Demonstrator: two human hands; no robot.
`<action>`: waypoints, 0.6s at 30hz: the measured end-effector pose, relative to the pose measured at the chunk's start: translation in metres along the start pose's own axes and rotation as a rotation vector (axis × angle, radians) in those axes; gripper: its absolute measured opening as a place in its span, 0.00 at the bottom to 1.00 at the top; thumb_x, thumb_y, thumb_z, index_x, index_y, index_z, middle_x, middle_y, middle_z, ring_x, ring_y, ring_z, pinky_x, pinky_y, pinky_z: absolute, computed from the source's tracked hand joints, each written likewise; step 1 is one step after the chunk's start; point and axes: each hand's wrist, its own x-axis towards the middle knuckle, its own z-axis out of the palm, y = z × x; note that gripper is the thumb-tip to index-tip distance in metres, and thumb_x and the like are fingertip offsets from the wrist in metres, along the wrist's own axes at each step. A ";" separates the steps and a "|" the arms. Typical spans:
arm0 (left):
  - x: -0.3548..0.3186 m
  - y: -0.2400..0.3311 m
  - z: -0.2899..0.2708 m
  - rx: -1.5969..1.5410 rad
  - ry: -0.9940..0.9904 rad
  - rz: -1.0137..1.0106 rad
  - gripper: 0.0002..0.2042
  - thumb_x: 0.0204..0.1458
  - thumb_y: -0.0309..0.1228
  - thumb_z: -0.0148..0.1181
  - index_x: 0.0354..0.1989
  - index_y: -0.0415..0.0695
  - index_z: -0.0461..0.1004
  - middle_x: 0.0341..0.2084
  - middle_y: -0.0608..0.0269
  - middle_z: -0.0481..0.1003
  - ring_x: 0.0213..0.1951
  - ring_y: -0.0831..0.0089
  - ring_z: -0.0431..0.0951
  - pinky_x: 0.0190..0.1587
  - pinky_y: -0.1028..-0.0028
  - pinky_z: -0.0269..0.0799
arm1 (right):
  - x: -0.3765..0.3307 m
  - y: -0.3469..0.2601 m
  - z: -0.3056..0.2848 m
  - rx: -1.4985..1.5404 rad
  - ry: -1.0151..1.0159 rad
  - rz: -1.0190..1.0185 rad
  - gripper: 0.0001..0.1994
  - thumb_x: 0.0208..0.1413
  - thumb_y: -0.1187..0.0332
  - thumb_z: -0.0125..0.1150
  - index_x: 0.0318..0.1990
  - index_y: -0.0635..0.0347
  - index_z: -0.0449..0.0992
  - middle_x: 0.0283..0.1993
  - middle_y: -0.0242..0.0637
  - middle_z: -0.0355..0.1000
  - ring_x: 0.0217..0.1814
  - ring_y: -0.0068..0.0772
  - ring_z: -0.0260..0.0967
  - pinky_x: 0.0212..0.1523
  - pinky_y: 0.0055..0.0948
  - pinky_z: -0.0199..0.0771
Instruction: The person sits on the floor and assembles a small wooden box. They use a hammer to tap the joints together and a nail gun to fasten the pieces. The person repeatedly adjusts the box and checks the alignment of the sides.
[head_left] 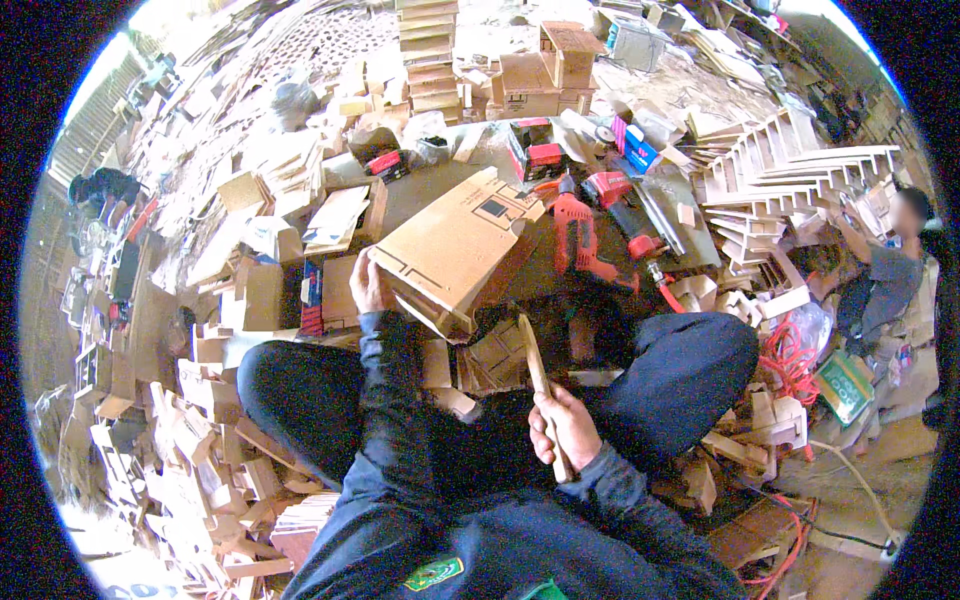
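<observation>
My left hand [370, 287] grips the near left edge of a brown box [455, 250] with dark printed marks on its upper face. The box lies tilted over the low work table in front of my crossed legs, its narrow side toward me. In my right hand [568, 430] is a wooden handle [537, 360], with the fingers wrapped round its lower part. The handle points up toward the near right corner of the box and looks apart from it. Whether a tool head sits at its dark far end, I cannot tell.
Right of the box lie a red drill [575, 235] and a red nail gun [622, 205] with a red hose. Small open boxes [535, 150] stand behind. Wood offcuts [210, 460] pile up at left; stacked wooden frames [770, 170] and another person [885, 280] are at right.
</observation>
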 end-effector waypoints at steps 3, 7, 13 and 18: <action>0.016 0.045 0.006 0.720 -0.260 0.222 0.18 0.46 0.33 0.64 0.45 0.38 0.75 0.39 0.50 0.78 0.43 0.54 0.78 0.48 0.66 0.74 | 0.014 -0.018 -0.002 0.090 -0.032 -0.072 0.06 0.67 0.58 0.45 0.41 0.45 0.61 0.24 0.28 0.61 0.14 0.21 0.58 0.09 0.23 0.57; 0.017 0.057 0.018 0.953 -0.435 0.251 0.27 0.48 0.51 0.59 0.54 0.49 0.74 0.47 0.53 0.77 0.50 0.52 0.75 0.55 0.57 0.68 | 0.042 -0.036 -0.001 0.195 -0.057 -0.149 0.08 0.66 0.57 0.48 0.38 0.46 0.60 0.25 0.27 0.61 0.16 0.21 0.59 0.11 0.23 0.57; -0.009 0.005 0.031 1.601 -0.517 0.434 0.23 0.52 0.42 0.55 0.58 0.54 0.71 0.56 0.54 0.72 0.60 0.56 0.69 0.62 0.52 0.61 | 0.068 -0.044 -0.002 0.349 -0.074 -0.153 0.08 0.65 0.57 0.50 0.38 0.46 0.61 0.24 0.27 0.59 0.17 0.20 0.57 0.13 0.21 0.59; -0.033 -0.018 0.110 1.075 -0.700 0.300 0.22 0.52 0.41 0.54 0.57 0.54 0.72 0.54 0.53 0.73 0.58 0.55 0.71 0.60 0.53 0.63 | 0.070 -0.048 -0.007 0.105 0.024 -0.294 0.10 0.65 0.53 0.49 0.42 0.45 0.66 0.24 0.26 0.60 0.17 0.19 0.57 0.13 0.22 0.59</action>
